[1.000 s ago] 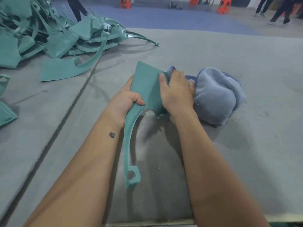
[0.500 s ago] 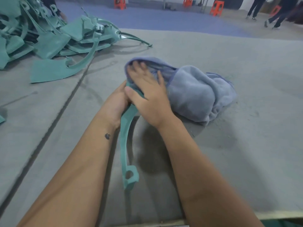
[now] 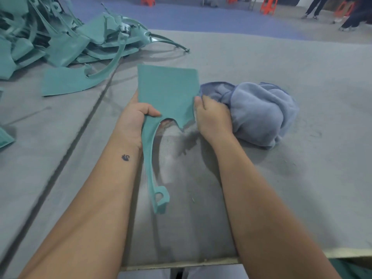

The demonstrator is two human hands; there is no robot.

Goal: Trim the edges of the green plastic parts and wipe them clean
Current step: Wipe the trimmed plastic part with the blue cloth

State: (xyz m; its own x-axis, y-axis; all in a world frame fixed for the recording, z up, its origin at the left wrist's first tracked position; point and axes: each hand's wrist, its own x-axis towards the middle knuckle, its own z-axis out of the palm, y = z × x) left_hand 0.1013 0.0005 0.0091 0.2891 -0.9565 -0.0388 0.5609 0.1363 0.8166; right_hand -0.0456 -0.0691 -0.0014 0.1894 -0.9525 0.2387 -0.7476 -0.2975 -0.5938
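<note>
From the head camera, the left hand (image 3: 134,117) held a green plastic part (image 3: 168,91) at the neck, its grip curled round the edge with the thumb on top. The part's wide flat end pointed away; its thin hooked stem ran back over the grey worktop (image 3: 302,178). The right hand (image 3: 213,117) clutched a blue cloth (image 3: 259,111) against the part's right edge. A pile of green parts (image 3: 60,37) lay at far left.
</note>
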